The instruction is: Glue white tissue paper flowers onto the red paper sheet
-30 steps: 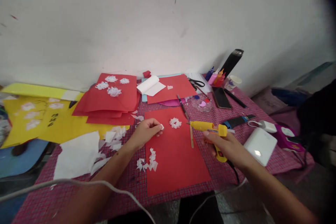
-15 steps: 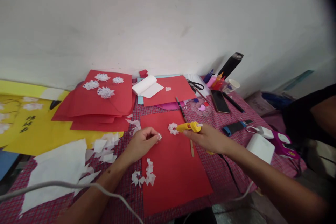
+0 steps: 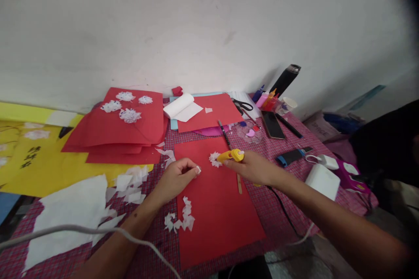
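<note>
My right hand is closed round a yellow glue gun, its tip pointing left at a ring of white crumpled paper on the red paper sheet. Between the thumb and fingers of my left hand is a small white paper piece, held just above the sheet's left side. Nearer to me, several crumpled paper bits lie over the sheet's left edge. Whether the glue gun's tip touches the paper ring I cannot tell.
A stack of red sheets bearing white paper flowers stands at back left. White paper scraps lie left of my hand. A paper roll, scissors, phone and black flask are behind. A grey cable crosses in front.
My right hand has shifted slightly left with the glue gun, which now sits closer over the paper ring. The left hand keeps its place and its pinch.
</note>
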A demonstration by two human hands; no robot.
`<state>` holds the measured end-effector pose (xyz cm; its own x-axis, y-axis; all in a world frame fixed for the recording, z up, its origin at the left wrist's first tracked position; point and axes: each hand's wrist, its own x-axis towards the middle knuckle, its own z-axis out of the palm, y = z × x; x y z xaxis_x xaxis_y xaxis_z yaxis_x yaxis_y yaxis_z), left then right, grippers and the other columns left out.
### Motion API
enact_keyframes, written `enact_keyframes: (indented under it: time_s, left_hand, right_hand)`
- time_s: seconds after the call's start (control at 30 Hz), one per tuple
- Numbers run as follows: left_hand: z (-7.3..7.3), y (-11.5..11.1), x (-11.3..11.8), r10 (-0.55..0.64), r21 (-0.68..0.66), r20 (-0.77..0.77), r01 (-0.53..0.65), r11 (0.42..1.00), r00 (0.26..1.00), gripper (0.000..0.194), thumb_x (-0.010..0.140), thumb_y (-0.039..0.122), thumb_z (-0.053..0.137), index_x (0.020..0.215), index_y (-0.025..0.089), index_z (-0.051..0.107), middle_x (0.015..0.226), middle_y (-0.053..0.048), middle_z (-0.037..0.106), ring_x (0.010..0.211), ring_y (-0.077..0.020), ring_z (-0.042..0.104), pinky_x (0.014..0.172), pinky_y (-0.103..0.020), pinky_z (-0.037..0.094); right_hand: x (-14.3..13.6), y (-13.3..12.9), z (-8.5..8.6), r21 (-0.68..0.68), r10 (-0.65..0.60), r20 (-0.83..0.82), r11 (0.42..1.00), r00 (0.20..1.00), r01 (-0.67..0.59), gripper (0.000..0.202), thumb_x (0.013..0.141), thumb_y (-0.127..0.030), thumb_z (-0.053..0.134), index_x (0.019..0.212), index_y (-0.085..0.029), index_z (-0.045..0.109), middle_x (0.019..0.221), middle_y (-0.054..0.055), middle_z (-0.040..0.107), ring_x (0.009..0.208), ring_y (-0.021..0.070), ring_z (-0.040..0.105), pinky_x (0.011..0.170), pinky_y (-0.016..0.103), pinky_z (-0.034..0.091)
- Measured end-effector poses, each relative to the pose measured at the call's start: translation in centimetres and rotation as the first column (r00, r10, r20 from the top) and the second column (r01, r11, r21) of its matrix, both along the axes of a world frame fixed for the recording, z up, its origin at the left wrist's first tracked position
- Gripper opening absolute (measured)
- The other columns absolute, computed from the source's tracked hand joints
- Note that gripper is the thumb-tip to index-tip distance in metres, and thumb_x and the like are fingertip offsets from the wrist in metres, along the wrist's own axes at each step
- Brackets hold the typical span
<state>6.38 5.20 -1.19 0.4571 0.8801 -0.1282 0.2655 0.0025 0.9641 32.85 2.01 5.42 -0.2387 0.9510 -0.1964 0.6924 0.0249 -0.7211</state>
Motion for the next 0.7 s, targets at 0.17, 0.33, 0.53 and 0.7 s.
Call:
enact_keyframes:
  time_s: [0.17,0.33,0.53,0.7]
  left_hand:
    - [-0.07,0.01,0.00,0.003,0.000,-0.011,-0.003,1.000,1.000,0.021,0.086,0.037,0.061,0.081,0.018,0.065,0.080,-0.001,0.067,0.073,-0.0153,0.058,0.069,-0.026,0.044]
    - [-0.24,0.00,-0.07,-0.004,-0.006,0.003,0.004,1.000,1.000,0.020,0.087,0.037,0.061,0.082,0.018,0.065,0.081,-0.002,0.067,0.074,-0.0151,0.058,0.069,-0.026,0.044]
    - [-0.13,-0.05,-0.12,-0.011,-0.016,0.002,0.011,1.000,1.000,0.020,0.087,0.036,0.061,0.082,0.018,0.065,0.081,-0.001,0.067,0.074,-0.0148,0.057,0.070,-0.026,0.044]
    - [-0.22,-0.01,-0.18,-0.014,-0.019,0.010,0.014,1.000,1.000,0.021,0.088,0.037,0.061,0.083,0.018,0.065,0.082,-0.002,0.067,0.075,-0.0148,0.058,0.071,-0.026,0.044]
  right_hand:
    - [0.01,0.20,0.05,0.001,0.011,0.041,1.000,0.999,-0.012,0.027,0.095,-0.043,0.056,0.104,-0.029,0.076,0.090,0.002,0.078,0.090,0.0268,0.070,0.079,0.035,0.051]
    - [0.01,0.32,-0.18,0.028,0.008,0.060,1.000,0.998,-0.009,0.027,0.095,-0.043,0.056,0.100,-0.027,0.077,0.090,0.005,0.079,0.091,0.0277,0.069,0.079,0.034,0.049]
    - [0.05,0.24,-0.21,0.009,0.001,0.064,1.000,0.998,-0.001,0.026,0.094,-0.044,0.057,0.098,-0.028,0.077,0.095,0.005,0.079,0.090,0.0281,0.070,0.078,0.035,0.049]
    - [-0.12,0.30,-0.38,0.011,0.003,0.055,1.000,0.999,-0.003,0.024,0.093,-0.043,0.058,0.099,-0.030,0.078,0.096,0.003,0.079,0.091,0.0275,0.071,0.080,0.035,0.049]
